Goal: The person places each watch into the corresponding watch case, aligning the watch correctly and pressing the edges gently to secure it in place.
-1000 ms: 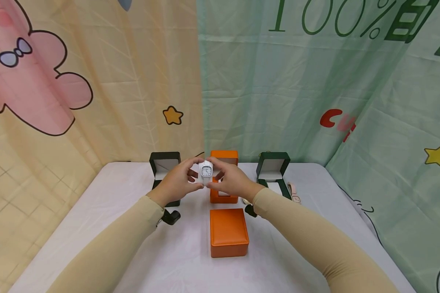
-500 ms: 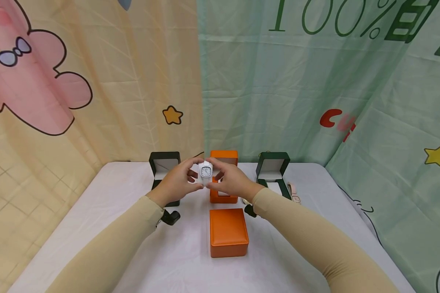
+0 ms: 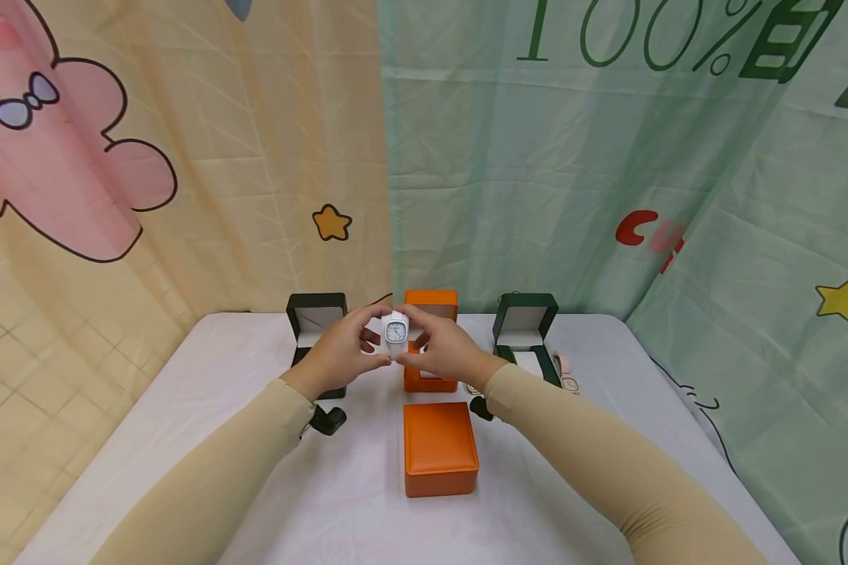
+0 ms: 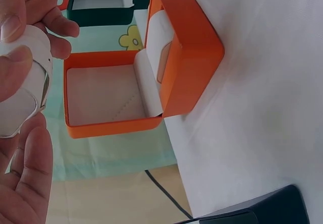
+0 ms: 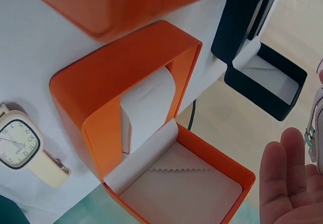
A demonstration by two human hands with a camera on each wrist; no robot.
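Note:
A white watch point(image 3: 396, 333) with a squarish face is held up in front of the open orange box point(image 3: 431, 385), its face turned toward the head camera. It appears to sit round a white cushion point(image 4: 38, 45). My left hand point(image 3: 346, 346) grips it from the left, thumb below and fingers above. From the right my right hand point(image 3: 452, 345) pinches it the same way. The right wrist view shows only the watch's edge and some fingers point(image 5: 295, 176). Inside the open orange box, a white cushion point(image 5: 151, 98) is visible.
A closed orange box point(image 3: 441, 449) stands nearer on the white table point(image 3: 325, 502). An open black box point(image 3: 318, 304) is at the back left, an open dark green box point(image 3: 530, 304) at the back right. A pink watch point(image 3: 571, 384) and a cream watch point(image 5: 20, 142) lie on the table.
Both hands keep their hold on the watch at nearly the same spot. Only a very slight shift of the whole view shows.

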